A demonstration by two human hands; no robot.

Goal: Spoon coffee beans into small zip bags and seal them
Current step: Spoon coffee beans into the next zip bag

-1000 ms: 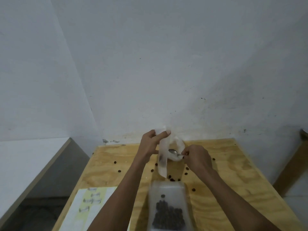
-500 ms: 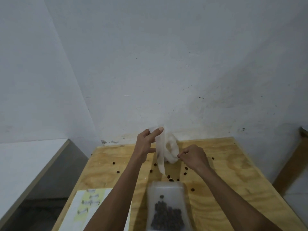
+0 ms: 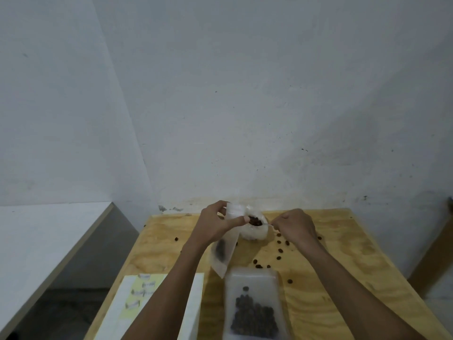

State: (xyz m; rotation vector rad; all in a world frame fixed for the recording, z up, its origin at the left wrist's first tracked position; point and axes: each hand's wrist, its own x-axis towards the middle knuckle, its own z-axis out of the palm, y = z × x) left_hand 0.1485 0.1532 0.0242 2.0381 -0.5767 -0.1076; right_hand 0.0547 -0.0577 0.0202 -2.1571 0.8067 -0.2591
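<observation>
L hand [image 3: 215,225] pinches the top edge of a small zip bag [image 3: 224,251] betw. thumb & fingers; bag hangs down over the plywood table [image 3: 343,266], tilted, w/ a dark clump of beans showing thru near its lower part. R hand [image 3: 295,225] is curled round a thin spoon [image 3: 266,224] handle; spoon bowl carries coffee beans [image 3: 255,220] right at the bag mouth, just beside L thumb. Behind them sits a white crumpled bag [image 3: 255,233]. Nearer the camera, a translucent container [image 3: 255,307] holds more beans. Loose beans [image 3: 279,251] lie scattered on table. Paper sheet [image 3: 137,295] w/ yellow patch lies bottom-left.
</observation>
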